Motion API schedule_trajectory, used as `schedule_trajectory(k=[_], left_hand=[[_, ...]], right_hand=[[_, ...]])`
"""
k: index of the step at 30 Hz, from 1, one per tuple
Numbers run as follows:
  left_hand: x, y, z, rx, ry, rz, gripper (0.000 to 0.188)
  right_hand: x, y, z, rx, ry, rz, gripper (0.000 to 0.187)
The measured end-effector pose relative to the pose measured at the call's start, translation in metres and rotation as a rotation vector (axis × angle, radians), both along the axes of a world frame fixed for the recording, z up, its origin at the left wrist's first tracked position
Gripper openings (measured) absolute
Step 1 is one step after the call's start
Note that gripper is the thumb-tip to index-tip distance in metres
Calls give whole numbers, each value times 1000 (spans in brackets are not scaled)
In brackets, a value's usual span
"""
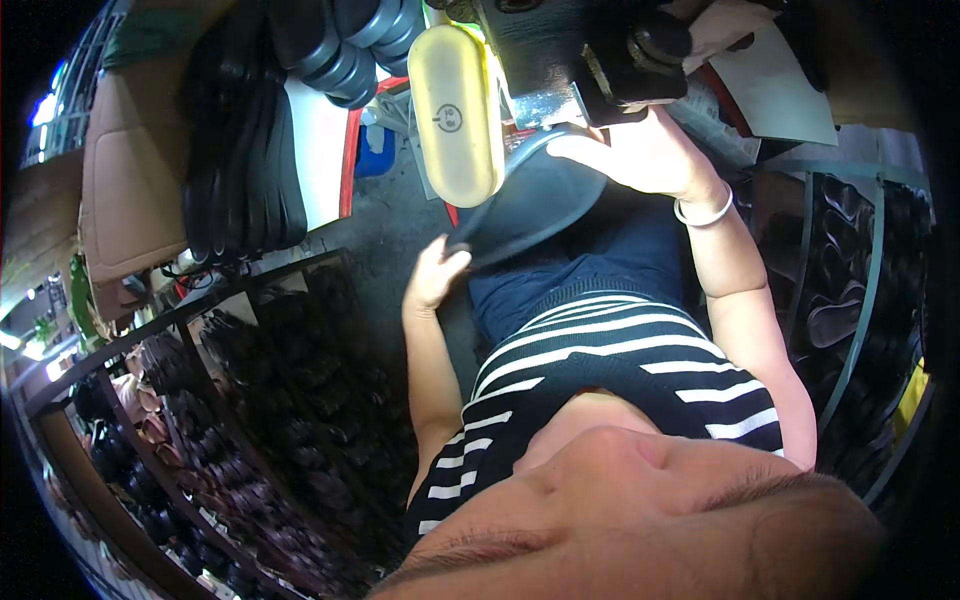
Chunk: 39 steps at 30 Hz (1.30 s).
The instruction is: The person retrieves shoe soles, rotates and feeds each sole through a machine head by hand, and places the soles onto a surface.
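Note:
A black, flat piece with a rounded, sole-like outline [540,205] is stretched at a tilt between my two hands, above my lap. My left hand [432,275] pinches its near left end between thumb and fingers. At its far right edge my right hand [650,155] has the thumb laid over the piece, with the other fingers partly hidden by the dark machine. The piece's far edge lies right under the machine's bright metal part [548,106]. A yellow-rimmed oblong lamp [455,118] hangs close by and covers some of that edge.
The dark machine head [560,50] stands in front of me. To the left, a row of long black soles [245,170] stands beside a white board [318,150]. More rounded black pieces [350,60] are stacked farther off. Racks full of dark soles [290,400] flank me, including a right-hand rack [840,260].

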<state>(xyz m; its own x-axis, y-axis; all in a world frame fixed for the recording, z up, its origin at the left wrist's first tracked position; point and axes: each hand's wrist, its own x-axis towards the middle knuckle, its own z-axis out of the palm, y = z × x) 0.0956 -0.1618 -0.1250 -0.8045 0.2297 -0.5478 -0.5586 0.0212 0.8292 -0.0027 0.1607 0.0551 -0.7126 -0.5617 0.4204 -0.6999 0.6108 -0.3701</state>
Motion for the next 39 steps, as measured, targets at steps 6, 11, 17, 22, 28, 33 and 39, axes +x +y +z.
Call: schedule_trajectory(k=[6,11,17,22,28,33,39], left_hand=[[3,127,9,-294,414,-413,24],[-18,203,18,-311,790,-343,19],[-73,254,82,-51,835,-553,66],[-75,235,70,-20,683,-640,47],[-44,158,-10,-40,305,-435,29],[-27,121,-18,40,81,-191,31],[-31,129,-13,-14,103,-89,31]], right_hand=[[-4,-6,-27,-56,109,-178,42],[36,27,-45,-350,-137,-502,103],[-3,91,-25,-286,38,-677,65],[-127,157,11,-1,62,-836,53],[-196,233,-7,-129,-52,-789,54],[-140,452,-66,333,-24,-1373,61],[-126,440,-125,493,-4,-1388,75]])
